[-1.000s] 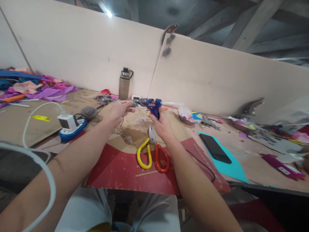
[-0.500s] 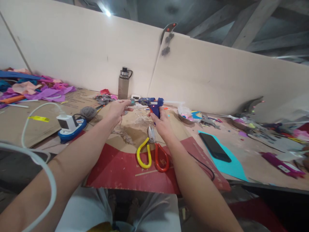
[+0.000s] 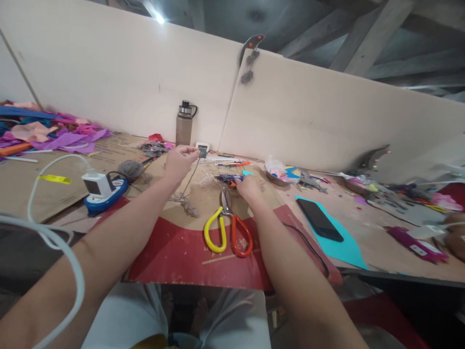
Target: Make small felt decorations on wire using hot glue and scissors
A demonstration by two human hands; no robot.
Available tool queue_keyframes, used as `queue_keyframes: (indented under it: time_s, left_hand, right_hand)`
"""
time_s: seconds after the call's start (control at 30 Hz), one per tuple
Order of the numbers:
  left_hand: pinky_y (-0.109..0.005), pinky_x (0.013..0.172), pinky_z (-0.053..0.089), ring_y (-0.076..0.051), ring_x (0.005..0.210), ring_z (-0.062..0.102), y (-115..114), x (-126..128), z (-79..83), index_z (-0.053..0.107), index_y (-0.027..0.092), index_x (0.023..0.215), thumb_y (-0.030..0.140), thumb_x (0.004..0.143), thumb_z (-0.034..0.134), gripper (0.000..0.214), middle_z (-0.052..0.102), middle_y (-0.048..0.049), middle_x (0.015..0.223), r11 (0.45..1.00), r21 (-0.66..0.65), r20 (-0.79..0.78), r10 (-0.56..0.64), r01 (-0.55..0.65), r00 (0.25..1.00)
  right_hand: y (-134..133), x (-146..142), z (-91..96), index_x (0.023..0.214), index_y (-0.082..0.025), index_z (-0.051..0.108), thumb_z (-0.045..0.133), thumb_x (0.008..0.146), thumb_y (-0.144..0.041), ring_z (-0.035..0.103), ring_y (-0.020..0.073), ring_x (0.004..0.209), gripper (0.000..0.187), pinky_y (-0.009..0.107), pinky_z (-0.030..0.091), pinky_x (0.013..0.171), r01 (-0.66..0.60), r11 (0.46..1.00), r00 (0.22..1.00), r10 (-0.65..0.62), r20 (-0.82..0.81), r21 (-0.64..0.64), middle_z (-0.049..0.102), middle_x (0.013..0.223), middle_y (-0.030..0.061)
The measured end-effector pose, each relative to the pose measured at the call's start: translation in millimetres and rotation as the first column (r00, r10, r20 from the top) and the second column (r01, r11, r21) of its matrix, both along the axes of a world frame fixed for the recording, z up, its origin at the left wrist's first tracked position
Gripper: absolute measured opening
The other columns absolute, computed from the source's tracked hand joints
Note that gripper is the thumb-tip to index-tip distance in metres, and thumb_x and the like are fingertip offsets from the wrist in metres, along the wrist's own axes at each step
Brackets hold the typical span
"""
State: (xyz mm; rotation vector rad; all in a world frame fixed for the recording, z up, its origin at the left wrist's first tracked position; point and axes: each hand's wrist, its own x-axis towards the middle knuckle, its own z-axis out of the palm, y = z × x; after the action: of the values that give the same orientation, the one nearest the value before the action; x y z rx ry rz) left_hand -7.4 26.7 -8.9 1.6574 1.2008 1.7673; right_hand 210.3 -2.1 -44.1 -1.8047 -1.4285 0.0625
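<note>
Between the fingertips of my left hand (image 3: pixel 183 157) is a small grey-teal piece (image 3: pixel 202 153), raised over the table, with grey yarn (image 3: pixel 191 179) trailing down from it. My right hand (image 3: pixel 250 186) is closed around a blue glue gun (image 3: pixel 230 179), which is low at the table surface and partly covered by the hand. Just in front of the gun lie scissors (image 3: pixel 227 220) with one yellow and one red handle, blades pointing away from me. Loose yarn is bunched on the cardboard left of them.
A bottle (image 3: pixel 184 123) stands by the back panel. On the left are a ball of yarn (image 3: pixel 131 169), a blue power strip (image 3: pixel 105 198) with a white charger, and coloured scraps (image 3: pixel 58 128). A phone (image 3: pixel 319 220) on turquoise sheet and a magenta device (image 3: pixel 417 243) lie right. White cable crosses near my left arm.
My right hand has lowered the glue gun from beside the small piece down to the table. My left hand still holds the piece up, and its yarn now shows hanging.
</note>
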Motion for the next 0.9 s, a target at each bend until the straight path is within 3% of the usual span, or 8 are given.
queue_keyframes:
  time_s: [0.07, 0.13, 0.2, 0.3, 0.4, 0.47, 0.7, 0.9]
  left_hand:
    - [-0.030, 0.076, 0.043, -0.018, 0.079, 0.059, -6.5, 0.8, 3.8, 0.069, 0.018, 0.073, 0.028, 0.071, 0.065, 0.011, 0.067, -0.0031, 0.077, 0.980, 0.180, -0.177, 0.120, -0.088, 0.977]
    - [-0.033, 0.084, 0.042, -0.019, 0.085, 0.058, -12.9, 1.5, 7.3, 0.067, 0.018, 0.072, 0.024, 0.071, 0.064, 0.006, 0.066, -0.0040, 0.080, 0.940, 0.326, -0.298, 0.209, -0.106, 0.932]
    - [-0.033, 0.084, 0.042, -0.018, 0.085, 0.057, -17.4, 2.1, 9.1, 0.066, 0.018, 0.074, 0.020, 0.072, 0.063, 0.004, 0.065, -0.0044, 0.081, 0.911, 0.405, -0.359, 0.235, -0.077, 0.903]
    - [-0.029, 0.074, 0.045, -0.015, 0.075, 0.057, -19.7, 3.0, 8.5, 0.066, 0.018, 0.077, 0.017, 0.074, 0.061, 0.007, 0.063, -0.0039, 0.080, 0.912, 0.408, -0.380, 0.201, -0.031, 0.903]
    - [-0.026, 0.065, 0.045, -0.013, 0.065, 0.057, -19.8, 4.6, 6.8, 0.066, 0.016, 0.077, 0.020, 0.074, 0.061, 0.007, 0.064, -0.0030, 0.074, 0.952, 0.305, -0.298, 0.128, -0.033, 0.946]
    - [-0.025, 0.061, 0.045, -0.012, 0.062, 0.057, -20.8, 6.3, 6.8, 0.066, 0.015, 0.076, 0.023, 0.074, 0.061, 0.010, 0.065, -0.0025, 0.070, 0.978, 0.207, -0.216, 0.056, -0.010, 0.975]
    - [-0.022, 0.057, 0.045, -0.011, 0.059, 0.059, -30.4, 12.2, 11.7, 0.066, 0.015, 0.076, 0.029, 0.073, 0.063, 0.015, 0.067, -0.0021, 0.066, 0.994, 0.023, -0.073, -0.109, 0.111, 0.991]
    - [-0.021, 0.055, 0.046, -0.011, 0.058, 0.060, -33.5, 16.2, 11.5, 0.063, 0.015, 0.074, 0.028, 0.072, 0.065, 0.013, 0.064, -0.0018, 0.064, 0.978, -0.034, 0.018, -0.204, 0.205, 0.979]
  right_hand:
    - [-6.0, -13.1, 7.0, 0.086, -0.016, 0.051, 0.056, 0.075, -0.032, 0.047, 0.0342, 0.114, 0.020, 0.052, 0.037, 0.092, 0.046, 0.996, 0.997, -0.041, -0.060, 0.071, 0.055, 0.111, 0.0223]
    - [-12.8, -34.3, 16.5, 0.088, -0.019, 0.046, 0.053, 0.078, -0.036, 0.055, 0.0245, 0.102, 0.021, 0.042, 0.042, 0.087, -0.134, 0.967, 0.946, 0.190, -0.261, 0.217, 0.059, 0.103, 0.0136]
    - [-18.9, -59.7, 25.8, 0.092, -0.022, 0.041, 0.055, 0.076, -0.041, 0.059, 0.0181, 0.089, 0.028, 0.034, 0.046, 0.076, -0.319, 0.897, 0.725, 0.439, -0.530, 0.307, 0.060, 0.095, 0.0054]
    - [-24.2, -91.7, 35.4, 0.094, -0.025, 0.035, 0.065, 0.067, -0.032, 0.060, 0.0126, 0.073, 0.041, 0.025, 0.045, 0.063, -0.498, 0.796, 0.331, 0.542, -0.772, 0.345, 0.059, 0.085, -0.0029]
    - [-23.6, -104.4, 37.2, 0.091, -0.026, 0.033, 0.067, 0.065, -0.025, 0.052, 0.0076, 0.056, 0.043, 0.023, 0.044, 0.057, -0.489, 0.779, 0.198, 0.537, -0.820, 0.392, 0.053, 0.072, -0.0088]
    - [-21.3, -103.2, 35.1, 0.090, -0.025, 0.036, 0.065, 0.067, -0.025, 0.044, 0.0062, 0.050, 0.037, 0.021, 0.042, 0.052, -0.443, 0.797, 0.264, 0.555, -0.789, 0.412, 0.047, 0.066, -0.0105]
    - [-18.8, -86.7, 34.6, 0.079, -0.020, 0.051, 0.054, 0.077, -0.025, 0.046, 0.0096, 0.063, 0.006, 0.024, 0.039, 0.062, -0.347, 0.822, 0.773, 0.523, -0.358, 0.451, 0.051, 0.068, -0.0043]
    - [-15.4, -79.8, 35.7, 0.076, -0.018, 0.054, 0.049, 0.082, -0.031, 0.049, 0.0131, 0.070, 0.015, 0.026, 0.038, 0.068, -0.306, 0.841, 0.857, 0.448, -0.256, 0.447, 0.057, 0.074, 0.0008]
